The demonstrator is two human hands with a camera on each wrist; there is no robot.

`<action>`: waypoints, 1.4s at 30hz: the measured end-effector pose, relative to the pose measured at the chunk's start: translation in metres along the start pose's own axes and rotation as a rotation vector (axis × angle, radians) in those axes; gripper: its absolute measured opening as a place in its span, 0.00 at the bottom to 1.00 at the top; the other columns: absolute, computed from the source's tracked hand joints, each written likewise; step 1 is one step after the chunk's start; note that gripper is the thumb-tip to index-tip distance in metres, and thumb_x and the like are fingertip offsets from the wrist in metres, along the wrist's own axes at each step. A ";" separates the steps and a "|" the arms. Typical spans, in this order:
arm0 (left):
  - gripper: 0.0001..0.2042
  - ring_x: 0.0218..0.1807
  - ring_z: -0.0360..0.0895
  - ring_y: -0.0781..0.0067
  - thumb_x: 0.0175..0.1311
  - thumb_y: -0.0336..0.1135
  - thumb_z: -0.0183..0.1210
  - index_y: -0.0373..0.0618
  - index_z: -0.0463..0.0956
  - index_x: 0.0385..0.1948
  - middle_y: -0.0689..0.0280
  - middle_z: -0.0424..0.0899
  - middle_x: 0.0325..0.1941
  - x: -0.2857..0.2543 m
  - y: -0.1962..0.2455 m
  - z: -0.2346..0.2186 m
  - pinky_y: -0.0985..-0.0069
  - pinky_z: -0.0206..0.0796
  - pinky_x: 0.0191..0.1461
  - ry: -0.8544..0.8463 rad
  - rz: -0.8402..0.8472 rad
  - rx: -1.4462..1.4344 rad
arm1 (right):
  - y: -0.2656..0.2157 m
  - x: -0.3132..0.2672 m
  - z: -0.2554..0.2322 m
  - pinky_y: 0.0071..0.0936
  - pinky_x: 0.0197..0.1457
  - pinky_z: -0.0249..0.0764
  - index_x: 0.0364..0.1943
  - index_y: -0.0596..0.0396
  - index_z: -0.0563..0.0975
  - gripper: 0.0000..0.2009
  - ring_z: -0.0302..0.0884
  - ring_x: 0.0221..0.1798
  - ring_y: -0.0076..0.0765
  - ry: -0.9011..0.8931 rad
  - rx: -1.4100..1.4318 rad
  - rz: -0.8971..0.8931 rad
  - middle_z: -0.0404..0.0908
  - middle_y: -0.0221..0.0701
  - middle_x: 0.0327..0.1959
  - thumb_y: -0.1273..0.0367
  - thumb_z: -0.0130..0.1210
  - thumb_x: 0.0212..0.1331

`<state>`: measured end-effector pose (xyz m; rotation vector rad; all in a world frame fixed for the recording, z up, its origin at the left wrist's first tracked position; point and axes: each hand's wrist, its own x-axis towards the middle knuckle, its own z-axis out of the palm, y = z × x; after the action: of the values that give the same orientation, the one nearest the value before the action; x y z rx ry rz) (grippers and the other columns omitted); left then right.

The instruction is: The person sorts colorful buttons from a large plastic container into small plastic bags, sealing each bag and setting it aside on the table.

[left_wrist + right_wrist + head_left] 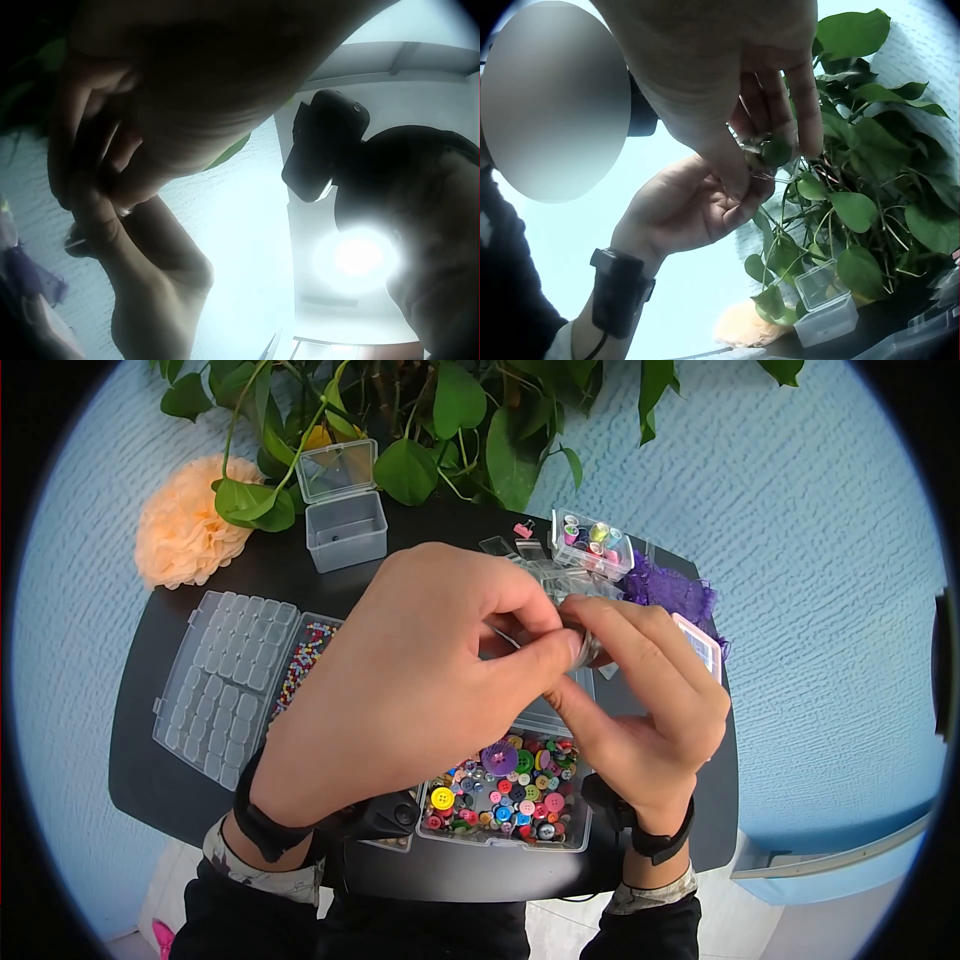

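My left hand (430,650) and right hand (650,710) meet at the middle right, above the table. Between their fingertips is a small, clear, shiny coil-like thing (590,650), mostly covered by the fingers. The left thumb and forefinger pinch it from the left; the right thumb and fingers hold it from the right. Fine clear strands (776,178) show by the fingertips in the right wrist view. In the left wrist view the fingers hide most of it. Below the hands stands a clear box (500,844) of colourful buttons (525,790).
To the left lies an opened clear case (225,670) with small beads (308,650). At the back stand a lidded clear box (345,525) and a box of small rolls (598,545). Purple mesh (670,590), a pink clip (524,529), a peach paper flower (190,525) and a leafy plant (460,410) surround them.
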<state>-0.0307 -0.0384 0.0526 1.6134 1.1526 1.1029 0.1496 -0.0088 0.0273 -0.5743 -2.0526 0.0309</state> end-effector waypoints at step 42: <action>0.07 0.39 0.83 0.68 0.56 0.24 0.66 0.38 0.85 0.36 0.59 0.85 0.39 0.001 -0.010 -0.009 0.76 0.75 0.42 0.080 0.591 0.252 | 0.000 -0.004 -0.004 0.22 0.36 0.83 0.54 0.69 0.78 0.28 0.85 0.40 0.31 0.112 0.081 0.073 0.85 0.41 0.41 0.77 0.74 0.44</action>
<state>-0.0415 -0.0345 0.0456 2.2093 0.9077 1.4413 0.1545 -0.0110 0.0255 -0.5869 -1.9125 0.1220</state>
